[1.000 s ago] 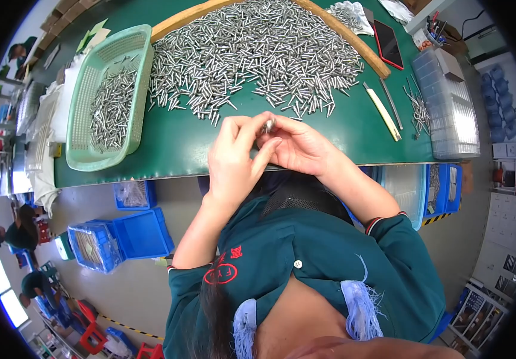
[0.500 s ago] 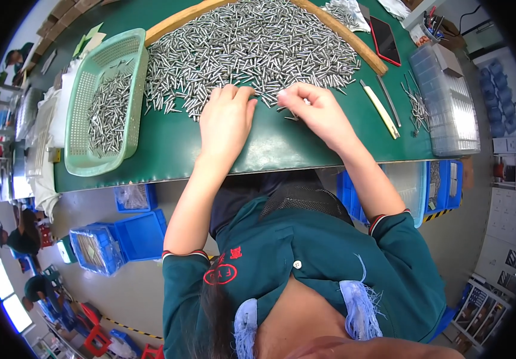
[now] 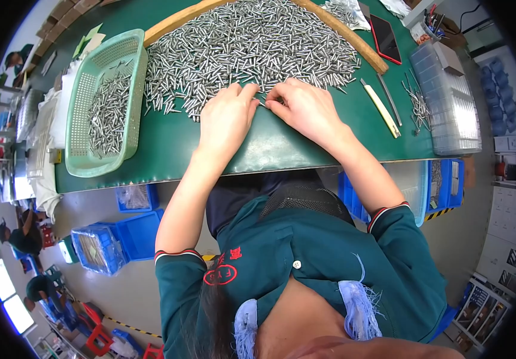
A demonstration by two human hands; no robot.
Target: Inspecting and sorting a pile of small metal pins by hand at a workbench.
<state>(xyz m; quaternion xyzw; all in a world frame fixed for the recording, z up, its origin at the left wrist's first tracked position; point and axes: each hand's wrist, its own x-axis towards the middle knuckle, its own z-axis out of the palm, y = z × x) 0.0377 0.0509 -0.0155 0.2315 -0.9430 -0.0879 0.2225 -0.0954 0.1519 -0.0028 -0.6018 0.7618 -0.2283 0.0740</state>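
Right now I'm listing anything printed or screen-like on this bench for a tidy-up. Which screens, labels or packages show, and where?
Phone: far right of the green table, past the pile's wooden border; flat, dark screen, red edge.
Clear plastic bag: far edge, left of the phone; crumpled, holding metal pins.
Clear plastic box: right table end; long, ribbed, see-through.
Paper slips: far left corner, beyond the green basket; small, yellow-green.

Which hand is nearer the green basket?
Left. The left hand lies between the green basket and the right hand, which is farther along the table.
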